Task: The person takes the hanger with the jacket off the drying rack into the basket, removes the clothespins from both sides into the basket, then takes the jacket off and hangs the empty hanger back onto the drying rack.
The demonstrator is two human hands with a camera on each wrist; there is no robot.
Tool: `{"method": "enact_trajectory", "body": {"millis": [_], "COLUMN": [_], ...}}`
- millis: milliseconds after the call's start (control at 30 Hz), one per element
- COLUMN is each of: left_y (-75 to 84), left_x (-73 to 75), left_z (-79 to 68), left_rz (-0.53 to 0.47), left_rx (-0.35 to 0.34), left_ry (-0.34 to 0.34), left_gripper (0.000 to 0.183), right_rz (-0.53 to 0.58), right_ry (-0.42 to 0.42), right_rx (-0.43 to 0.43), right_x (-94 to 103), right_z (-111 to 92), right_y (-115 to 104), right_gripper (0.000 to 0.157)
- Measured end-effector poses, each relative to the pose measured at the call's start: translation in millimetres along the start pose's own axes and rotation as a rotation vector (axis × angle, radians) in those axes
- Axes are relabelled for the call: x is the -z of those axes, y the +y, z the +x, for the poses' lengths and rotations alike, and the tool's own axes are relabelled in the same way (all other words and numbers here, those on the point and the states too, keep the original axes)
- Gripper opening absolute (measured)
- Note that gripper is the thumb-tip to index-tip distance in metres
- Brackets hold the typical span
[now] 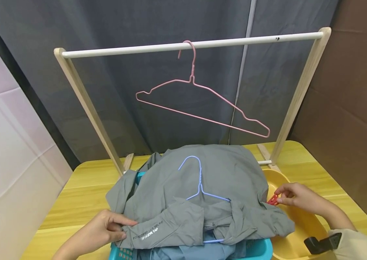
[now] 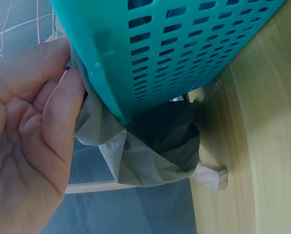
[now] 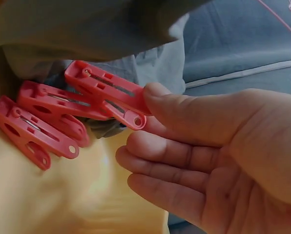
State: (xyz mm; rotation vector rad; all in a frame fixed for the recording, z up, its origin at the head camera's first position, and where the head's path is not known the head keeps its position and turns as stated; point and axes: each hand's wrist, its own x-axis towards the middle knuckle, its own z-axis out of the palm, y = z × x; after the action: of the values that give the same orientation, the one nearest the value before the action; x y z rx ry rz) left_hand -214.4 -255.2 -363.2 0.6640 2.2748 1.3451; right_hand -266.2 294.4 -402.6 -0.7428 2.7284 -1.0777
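Observation:
A grey jacket or shirt [image 1: 216, 169], with printed lettering, is spread over a teal basket [image 1: 263, 249]. A blue wire hanger [image 1: 200, 177] lies on it, its lower part tucked inside the collar opening. My left hand [image 1: 97, 233] pinches the left edge of the garment between thumb and forefinger, beside the basket's perforated wall [image 2: 150, 63]. At the garment's right side, my right hand [image 1: 303, 198] pinches a red clothespin [image 3: 106, 87] by one end. Two more red clothespins [image 3: 35, 131] show close by over the yellow basin [image 1: 300, 224]; what supports them is unclear.
Behind the basket stands a drying rack with a white bar [image 1: 124, 50] and wooden legs [image 1: 89, 108]. A pink hanger [image 1: 203, 117] hangs from the bar. Bluish clothing [image 1: 183, 252] fills the basket front. A grey curtain and side panels enclose the yellow wood-grain table [image 1: 56, 206].

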Motion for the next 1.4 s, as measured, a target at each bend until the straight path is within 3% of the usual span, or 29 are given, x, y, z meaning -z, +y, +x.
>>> {"method": "enact_trajectory", "body": {"millis": [633,1067,1400], "left_y": [-2.9,-0.8,-1.8], "left_x": [-0.9,-0.6,-0.8], "left_z": [-0.1,-1.2,-0.6], "left_rz": [-0.02,-0.004,-0.013], "left_rx": [-0.025,-0.026,-0.027], "left_ry": [0.008,-0.001,-0.003], "left_gripper": [0.031,0.031,0.031], "right_rz": [0.063,0.111,0.099], "right_ry": [-0.175,-0.276,-0.293], "right_rx": [-0.057,-0.016,-0.029], "right_x": [-4.7,-12.1,-13.7], "right_z": [-3,-5,-5], "right_y": [11,15,10], "right_gripper": [0.007,0.031,0.032]}}
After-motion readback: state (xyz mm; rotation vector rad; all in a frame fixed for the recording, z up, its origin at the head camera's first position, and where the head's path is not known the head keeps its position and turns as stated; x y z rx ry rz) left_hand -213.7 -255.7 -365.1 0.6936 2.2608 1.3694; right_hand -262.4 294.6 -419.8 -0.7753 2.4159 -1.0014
